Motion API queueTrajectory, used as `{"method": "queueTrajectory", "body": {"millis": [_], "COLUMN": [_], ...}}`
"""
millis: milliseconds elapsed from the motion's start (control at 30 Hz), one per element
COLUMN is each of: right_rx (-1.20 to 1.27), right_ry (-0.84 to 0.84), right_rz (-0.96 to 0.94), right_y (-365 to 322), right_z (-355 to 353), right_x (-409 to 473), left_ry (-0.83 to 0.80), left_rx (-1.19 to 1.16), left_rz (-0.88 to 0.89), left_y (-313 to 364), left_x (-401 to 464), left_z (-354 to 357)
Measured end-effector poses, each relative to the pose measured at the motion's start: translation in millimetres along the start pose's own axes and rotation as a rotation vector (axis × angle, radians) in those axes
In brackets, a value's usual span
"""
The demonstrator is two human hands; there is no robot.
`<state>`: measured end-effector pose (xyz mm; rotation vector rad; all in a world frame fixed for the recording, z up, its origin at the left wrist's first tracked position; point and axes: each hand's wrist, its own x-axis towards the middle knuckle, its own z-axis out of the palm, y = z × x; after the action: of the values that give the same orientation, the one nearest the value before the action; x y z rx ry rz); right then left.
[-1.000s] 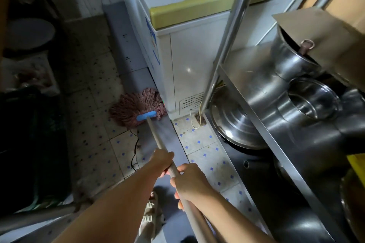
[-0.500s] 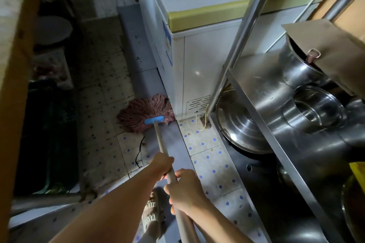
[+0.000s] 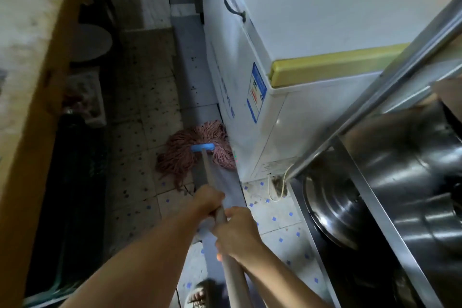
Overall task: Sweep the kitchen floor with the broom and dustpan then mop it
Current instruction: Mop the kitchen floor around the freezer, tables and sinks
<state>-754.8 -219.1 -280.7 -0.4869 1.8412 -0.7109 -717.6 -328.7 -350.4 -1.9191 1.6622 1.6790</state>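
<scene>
Head view: freezer (image 3: 312, 32) label (image 3: 257, 91) blurred, unreadable. Both hands grip mop handle (image 3: 212, 182), left hand (image 3: 208, 201) ahead of right hand (image 3: 236, 232). Mop head (image 3: 197, 152) on floor (image 3: 145, 107), touching freezer base.

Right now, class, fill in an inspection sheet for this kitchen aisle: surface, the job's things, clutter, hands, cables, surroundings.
Surface: tiled floor with blue dots, dark specks on the left part.
Job's things: mop head of pinkish strings lies on the floor against the chest freezer; mop handle runs back to the hands. Broom and dustpan: nothing seen.
Clutter: dirt clump at the metal rack leg.
Hands: left hand and right hand both grip the handle, left further down it.
Cables: pale cord by the freezer corner.
Surroundings: wooden counter on the left, steel pots on the rack.
</scene>
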Motion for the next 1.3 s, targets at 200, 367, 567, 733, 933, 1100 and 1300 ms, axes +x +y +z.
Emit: {"method": "queueTrajectory", "body": {"millis": [200, 367, 567, 733, 933, 1100, 1300], "right_rx": [-0.034, -0.067, -0.047, -0.047, 0.066, 0.077, 0.054], "right_ry": [0.036, 0.038, 0.063, 0.066, 0.055, 0.032, -0.013], "right_rz": [0.020, 0.030, 0.053, 0.032, 0.061, 0.101, 0.170], "right_y": [-47.2, -84.0, -124.2, -155.0, -199.5, -233.3, -286.4], "right_z": [17.1, 28.8, 34.8, 33.1, 23.3, 14.5, 5.3], "right_x": [52.2, 91.5, 127.2, 157.6, 195.6, 217.7, 226.6], "left_ry": [0.043, 0.035, 0.088, 0.103, 0.126, 0.136, 0.092], "left_rx": [0.005, -0.114, -0.067, -0.099, -0.074, -0.061, -0.056], "left_rz": [-0.010, -0.030, -0.009, -0.028, -0.054, -0.065, -0.097], "left_y": [27.8, 51.1, 80.3, 107.4, 152.0, 180.0, 205.8], "left_x": [47.9, 79.7, 110.3, 139.4, 173.5, 198.2, 219.0], "left_z": [-41.1, -72.0, -100.8, -118.0, -139.8, -156.9, -185.0]}}
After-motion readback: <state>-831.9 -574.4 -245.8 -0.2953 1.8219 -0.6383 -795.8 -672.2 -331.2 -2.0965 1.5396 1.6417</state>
